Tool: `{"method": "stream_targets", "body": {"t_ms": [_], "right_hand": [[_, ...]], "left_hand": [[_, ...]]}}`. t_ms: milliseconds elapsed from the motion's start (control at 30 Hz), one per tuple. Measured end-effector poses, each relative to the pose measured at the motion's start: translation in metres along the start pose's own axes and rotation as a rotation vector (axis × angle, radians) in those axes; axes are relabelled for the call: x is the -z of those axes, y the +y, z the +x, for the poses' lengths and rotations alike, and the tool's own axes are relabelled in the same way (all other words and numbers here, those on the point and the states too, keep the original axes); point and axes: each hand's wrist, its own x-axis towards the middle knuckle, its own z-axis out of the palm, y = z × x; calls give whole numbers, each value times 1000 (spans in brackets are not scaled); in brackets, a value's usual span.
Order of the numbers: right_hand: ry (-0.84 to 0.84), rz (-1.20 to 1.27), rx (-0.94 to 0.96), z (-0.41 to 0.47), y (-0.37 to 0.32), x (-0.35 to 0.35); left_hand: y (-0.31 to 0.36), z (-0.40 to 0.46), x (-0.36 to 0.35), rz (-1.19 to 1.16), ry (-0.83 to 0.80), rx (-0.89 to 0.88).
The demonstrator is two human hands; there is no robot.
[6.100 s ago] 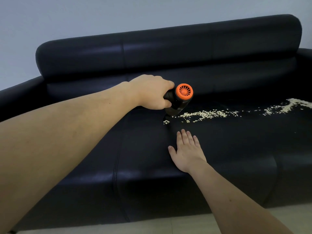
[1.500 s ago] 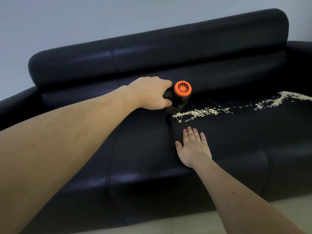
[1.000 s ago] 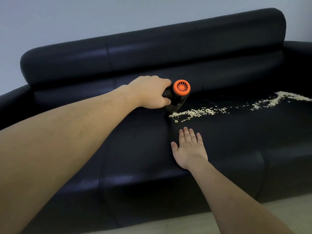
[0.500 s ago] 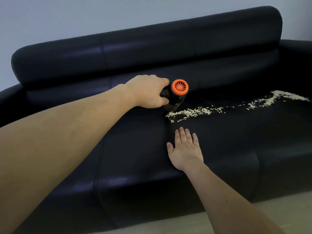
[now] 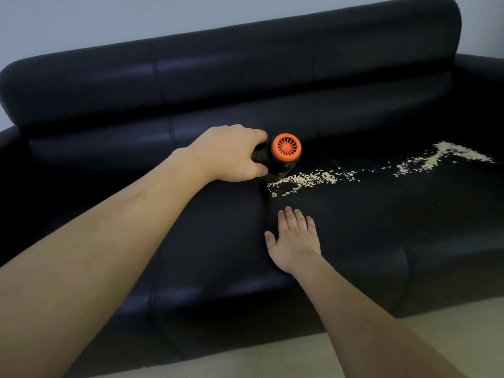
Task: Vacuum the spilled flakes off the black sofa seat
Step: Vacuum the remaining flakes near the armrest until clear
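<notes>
- The left hand (image 5: 231, 154) grips the black handle of a small handheld vacuum (image 5: 278, 156), with the fingers curled around it; the orange vented cap of the vacuum faces the camera.
- The lower end of the vacuum points down at the black sofa seat (image 5: 368, 219), just at the left end of the trail of flakes (image 5: 308, 180). Whether the nozzle really touches the seat I cannot tell, because it is dark there.
- The pale flakes lie in a thin band on the back part of the seat — from near the middle seam they run to the right, and a denser patch (image 5: 450, 155) lies near the right edge of the seat.
- The right hand (image 5: 296, 241) holds nothing; it rests flat on the seat with straight fingers, palm down, close to the front edge and just in front of the left end of the flakes, not touching them.
- Behind the seat stands the sofa backrest (image 5: 245, 64), and a pale floor (image 5: 354, 356) shows below the front of the sofa.
</notes>
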Motion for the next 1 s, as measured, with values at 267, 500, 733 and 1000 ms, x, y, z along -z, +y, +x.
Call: {"method": "stream_targets", "body": {"t_ms": [267, 500, 733, 1000], "right_hand": [[48, -13, -88, 4, 24, 5], [78, -15, -85, 5, 24, 1], [82, -4, -87, 4, 26, 0], [95, 0, -80, 4, 27, -1]], "left_hand": [[-9, -7, 4, -32, 40, 48], [-12, -10, 7, -35, 60, 55], [-11, -6, 0, -39, 63, 55], [-10, -2, -7, -73, 64, 53]]}}
